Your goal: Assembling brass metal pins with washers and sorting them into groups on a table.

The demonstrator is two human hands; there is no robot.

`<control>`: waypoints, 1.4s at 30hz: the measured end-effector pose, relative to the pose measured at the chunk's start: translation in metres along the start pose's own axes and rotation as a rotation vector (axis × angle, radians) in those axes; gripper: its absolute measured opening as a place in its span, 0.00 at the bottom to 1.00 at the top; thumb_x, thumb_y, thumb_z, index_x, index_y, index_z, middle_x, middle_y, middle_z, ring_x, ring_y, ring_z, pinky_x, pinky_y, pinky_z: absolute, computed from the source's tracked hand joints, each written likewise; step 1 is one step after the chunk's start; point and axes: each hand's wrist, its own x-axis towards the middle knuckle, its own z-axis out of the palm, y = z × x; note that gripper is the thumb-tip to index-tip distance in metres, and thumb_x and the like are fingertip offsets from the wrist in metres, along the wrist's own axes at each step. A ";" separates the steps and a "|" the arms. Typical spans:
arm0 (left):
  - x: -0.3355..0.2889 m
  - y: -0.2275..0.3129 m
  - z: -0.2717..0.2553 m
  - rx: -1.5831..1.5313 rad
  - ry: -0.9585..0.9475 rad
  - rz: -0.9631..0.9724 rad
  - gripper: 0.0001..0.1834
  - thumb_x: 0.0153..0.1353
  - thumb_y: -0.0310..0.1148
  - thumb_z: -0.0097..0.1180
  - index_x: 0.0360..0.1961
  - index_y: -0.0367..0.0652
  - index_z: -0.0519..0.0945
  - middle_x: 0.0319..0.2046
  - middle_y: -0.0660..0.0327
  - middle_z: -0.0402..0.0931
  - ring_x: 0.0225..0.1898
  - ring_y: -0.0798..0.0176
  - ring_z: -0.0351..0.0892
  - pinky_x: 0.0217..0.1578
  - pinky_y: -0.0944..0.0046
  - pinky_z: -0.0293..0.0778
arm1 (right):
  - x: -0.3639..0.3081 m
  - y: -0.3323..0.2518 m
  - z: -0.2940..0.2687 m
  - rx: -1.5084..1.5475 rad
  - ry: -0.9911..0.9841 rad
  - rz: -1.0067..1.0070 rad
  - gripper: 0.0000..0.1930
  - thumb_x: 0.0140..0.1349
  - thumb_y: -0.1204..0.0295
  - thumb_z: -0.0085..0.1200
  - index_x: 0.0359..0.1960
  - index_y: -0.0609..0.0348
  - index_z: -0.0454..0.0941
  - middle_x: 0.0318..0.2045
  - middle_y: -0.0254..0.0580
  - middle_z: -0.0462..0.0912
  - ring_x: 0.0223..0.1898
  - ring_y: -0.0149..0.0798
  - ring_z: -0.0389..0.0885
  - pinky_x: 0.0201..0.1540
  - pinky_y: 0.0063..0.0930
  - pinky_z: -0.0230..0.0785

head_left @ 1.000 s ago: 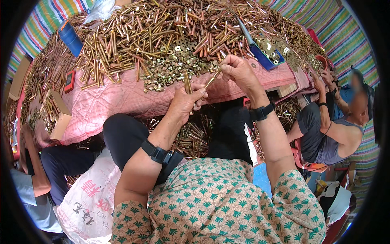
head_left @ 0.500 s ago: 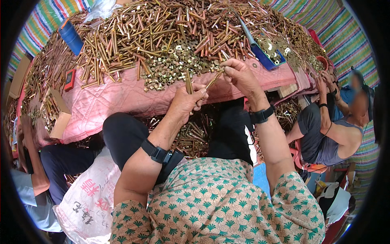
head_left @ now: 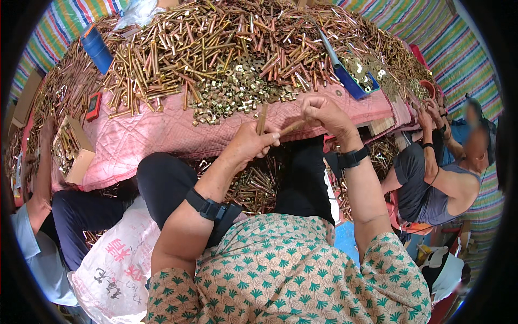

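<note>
My left hand [head_left: 250, 142] is closed round brass-coloured bolts above the table's near edge. One bolt [head_left: 263, 117] stands up out of its fist. Another bolt [head_left: 291, 128], smeared by motion, slants up from its thumb towards my right hand [head_left: 327, 114]. The right fingers are curled together at that bolt's far end; whether a small nut or washer is between them cannot be made out. Just beyond my hands lies a heap of short nuts [head_left: 224, 100] on the pink quilted cloth [head_left: 145, 143], with a large pile of long bolts [head_left: 178, 46] behind it.
A blue tray [head_left: 360, 89] of flat washers stands at the right, a blue cylinder [head_left: 97, 49] at the far left. Near it lie a red-framed device [head_left: 94, 106] and a cardboard box [head_left: 81, 156] of parts. Co-workers sit on both sides; a white sack [head_left: 116, 264] is at my left.
My right hand has come down and slightly right, and the slanting bolt now lies flatter. My left hand has shifted slightly. The left co-worker's arm has moved.
</note>
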 end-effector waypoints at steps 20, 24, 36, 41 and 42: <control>0.007 0.014 -0.017 -0.038 0.185 0.045 0.08 0.66 0.31 0.46 0.38 0.37 0.74 0.26 0.61 0.76 0.22 0.74 0.71 0.17 0.74 0.67 | 0.088 0.012 0.015 -1.120 0.523 -0.798 0.09 0.53 0.79 0.54 0.36 0.59 0.72 0.31 0.46 0.74 0.35 0.48 0.76 0.39 0.40 0.69; 0.008 0.011 -0.024 -0.264 0.246 0.027 0.11 0.68 0.33 0.46 0.46 0.40 0.73 0.30 0.61 0.78 0.26 0.71 0.77 0.21 0.74 0.71 | 0.073 0.003 0.027 -0.556 0.454 -0.494 0.08 0.57 0.76 0.54 0.37 0.61 0.69 0.25 0.48 0.75 0.26 0.45 0.74 0.33 0.35 0.67; 0.001 0.005 -0.007 -0.167 0.172 -0.062 0.17 0.69 0.40 0.43 0.56 0.48 0.71 0.31 0.63 0.78 0.28 0.68 0.80 0.21 0.74 0.72 | 0.066 0.048 0.029 -0.940 0.395 -0.485 0.05 0.48 0.78 0.57 0.28 0.63 0.75 0.26 0.47 0.74 0.31 0.49 0.74 0.34 0.37 0.67; 0.004 -0.003 -0.002 -0.110 0.135 -0.095 0.17 0.68 0.41 0.46 0.55 0.47 0.71 0.28 0.64 0.77 0.22 0.72 0.74 0.17 0.77 0.65 | 0.065 0.047 0.023 -0.671 0.415 -0.195 0.07 0.51 0.76 0.61 0.24 0.65 0.75 0.19 0.39 0.75 0.24 0.31 0.74 0.27 0.27 0.65; 0.005 -0.005 -0.002 -0.083 0.120 -0.073 0.16 0.68 0.39 0.46 0.53 0.46 0.71 0.28 0.65 0.76 0.20 0.74 0.70 0.16 0.77 0.63 | 0.064 0.047 0.023 -0.622 0.434 -0.175 0.07 0.52 0.75 0.61 0.25 0.65 0.76 0.18 0.35 0.75 0.23 0.26 0.71 0.25 0.25 0.64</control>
